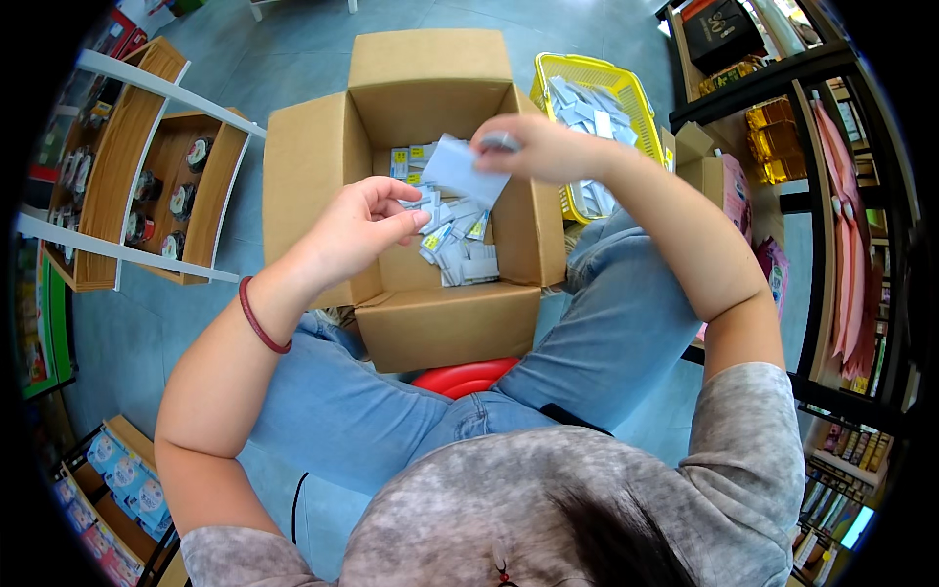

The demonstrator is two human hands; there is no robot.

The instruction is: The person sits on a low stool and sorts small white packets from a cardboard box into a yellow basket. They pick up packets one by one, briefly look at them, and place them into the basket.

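An open cardboard box (447, 323) stands between my knees with its flaps folded out. Many small white tags (469, 268), some with yellow patches, lie loose on its bottom. Above the box's right part, my right hand (521, 147) grips a pale, blurred flat card (458, 172); a grey round thing shows at its fingers. My left hand (374, 216) hovers over the left side of the box, fingers curled and apart, with nothing held in it. Beyond the box at the right, a yellow plastic basket (645, 110) holds a heap of similar pale tags.
A wooden shelf (110, 183) with round jars is at the left. Black-framed shelves (807, 293) with bottles and pink goods rise at the right. Part of a red seat (466, 378) shows between my legs. Blue packets (128, 477) fill a rack at lower left.
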